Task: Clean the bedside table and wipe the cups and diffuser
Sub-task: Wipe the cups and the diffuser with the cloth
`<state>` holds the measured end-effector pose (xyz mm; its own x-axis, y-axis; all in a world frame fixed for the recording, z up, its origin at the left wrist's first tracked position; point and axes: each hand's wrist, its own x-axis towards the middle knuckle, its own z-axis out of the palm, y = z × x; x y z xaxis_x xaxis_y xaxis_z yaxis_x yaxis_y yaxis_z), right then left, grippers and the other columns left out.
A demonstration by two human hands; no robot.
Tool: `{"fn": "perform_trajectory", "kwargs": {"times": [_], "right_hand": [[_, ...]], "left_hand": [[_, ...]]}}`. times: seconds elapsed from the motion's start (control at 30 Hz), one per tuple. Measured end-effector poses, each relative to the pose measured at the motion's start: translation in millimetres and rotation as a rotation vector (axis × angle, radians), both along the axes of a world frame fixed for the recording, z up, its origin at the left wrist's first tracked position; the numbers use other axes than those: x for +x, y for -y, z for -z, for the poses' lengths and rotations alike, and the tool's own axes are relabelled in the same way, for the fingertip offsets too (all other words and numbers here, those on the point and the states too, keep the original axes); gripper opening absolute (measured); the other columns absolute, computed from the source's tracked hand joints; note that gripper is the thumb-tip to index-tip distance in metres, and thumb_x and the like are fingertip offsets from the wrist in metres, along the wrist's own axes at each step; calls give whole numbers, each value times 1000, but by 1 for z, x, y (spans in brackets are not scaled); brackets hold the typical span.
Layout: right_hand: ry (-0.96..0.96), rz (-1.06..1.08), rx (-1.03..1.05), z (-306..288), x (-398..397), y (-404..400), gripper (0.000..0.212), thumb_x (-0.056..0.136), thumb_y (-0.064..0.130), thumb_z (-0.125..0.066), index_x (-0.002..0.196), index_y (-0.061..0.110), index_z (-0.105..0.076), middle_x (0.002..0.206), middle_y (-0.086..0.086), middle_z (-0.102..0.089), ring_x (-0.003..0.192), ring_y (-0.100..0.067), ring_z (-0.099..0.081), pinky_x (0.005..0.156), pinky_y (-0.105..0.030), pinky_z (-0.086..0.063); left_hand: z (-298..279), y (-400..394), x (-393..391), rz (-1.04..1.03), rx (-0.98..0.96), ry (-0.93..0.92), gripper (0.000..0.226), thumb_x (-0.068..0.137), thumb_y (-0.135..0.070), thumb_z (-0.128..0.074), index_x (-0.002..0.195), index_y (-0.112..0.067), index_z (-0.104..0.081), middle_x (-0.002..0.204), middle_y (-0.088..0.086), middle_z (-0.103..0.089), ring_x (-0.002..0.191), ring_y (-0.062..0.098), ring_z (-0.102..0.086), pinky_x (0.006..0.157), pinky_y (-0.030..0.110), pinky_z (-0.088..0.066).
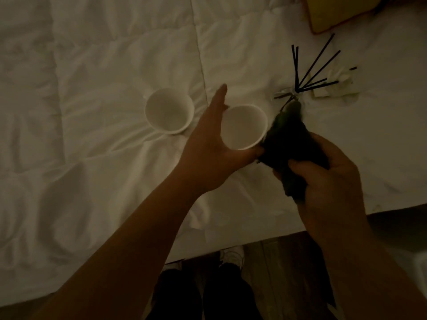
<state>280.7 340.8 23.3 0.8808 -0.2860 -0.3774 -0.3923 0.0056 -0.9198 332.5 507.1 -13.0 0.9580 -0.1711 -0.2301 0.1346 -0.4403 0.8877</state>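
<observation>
My left hand [208, 144] holds a white cup [242, 127] from the left and below, with the fingers curled round its wall and its mouth facing up. My right hand [328, 181] grips a dark cloth [293, 144], which touches the cup's right side. A second white cup [168, 110] stands upright on the white bedcover [104, 88], to the left of my left hand. The reed diffuser [298, 88] lies behind the cloth, its black sticks [316, 65] fanning up and to the right. Its bottle is mostly hidden.
A crumpled white tissue [337, 82] lies beside the diffuser sticks. A yellow cushion [342, 12] sits at the top right corner. The bed's edge [254, 245] runs along the bottom, with dark wooden floor [277, 273] and my feet below it. The light is dim.
</observation>
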Motion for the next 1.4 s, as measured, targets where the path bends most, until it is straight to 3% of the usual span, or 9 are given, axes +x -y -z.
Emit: {"fn": "perform_trajectory", "kwargs": {"times": [0.1,0.23,0.5,0.7,0.97,1.1,1.2,1.3,1.4], "right_hand": [[96,-110,-228,0,0,-2,48,89,3,-59,106,48,-66,91,10,-72,80,-6,-67,65,-23,-53],[166,-351,-310,-2,10,-15,52,87,-1,-54,129,29,-58,123,4,-63,111,-14,-60,90,-41,-54],[-56,-144,721,1,33,-24,52,82,-3,-43,132,8,-54,131,-18,-59,119,-36,-57,96,-51,-49],[-28,15,819,16,11,-35,41,73,2,-55,103,23,-75,112,-8,-71,103,-30,-67,78,-37,-57],[18,177,534,13,-6,-48,47,77,-1,-54,101,32,-75,106,-1,-73,101,-23,-68,80,-32,-55],[141,-24,57,0,-22,-68,54,79,10,-59,109,54,-64,105,19,-70,99,-2,-65,75,-21,-56],[389,-173,-388,-1,-20,-75,53,87,5,-58,133,30,-49,139,4,-53,125,-7,-51,98,-18,-45],[533,-301,-766,1,1,-57,47,85,-2,-56,131,6,-53,139,-15,-49,127,-18,-46,105,-12,-33],[298,-306,-465,-6,30,-48,48,75,1,-53,118,17,-67,125,-3,-64,113,-4,-55,98,-20,-46]], "left_hand": [[-1,-6,-15,7,-193,-132,90,76,-49,-72,146,-48,-16,138,-23,-32,119,-18,-34,95,16,-33],[-7,-14,-19,56,-439,-275,81,62,-39,-62,139,-40,-38,135,-11,-46,117,6,-53,89,35,-52],[-9,-22,-31,-184,-959,-305,76,55,-41,-77,124,-23,-50,121,7,-54,106,26,-57,72,36,-52],[-16,-4,-26,-459,-1469,-424,66,60,-32,-80,118,-14,-55,114,12,-60,109,31,-56,82,37,-51],[-14,14,-24,-670,-1073,-257,47,82,-31,-55,127,-31,-40,120,3,-55,102,13,-62,79,24,-51],[-11,21,-40,-640,-825,-205,54,82,-29,-62,121,-50,-31,129,9,-49,111,21,-60,88,42,-54],[-14,18,-47,-640,-892,-226,46,79,-44,-65,111,-60,-37,132,15,-51,112,30,-60,91,56,-51],[-13,21,-64,-544,-809,-188,53,78,-44,-63,123,-51,-36,132,3,-54,113,21,-61,91,50,-52],[-11,27,-83,-554,-809,-253,54,76,-39,-63,125,-44,-40,129,3,-55,109,23,-62,80,39,-56]]}}
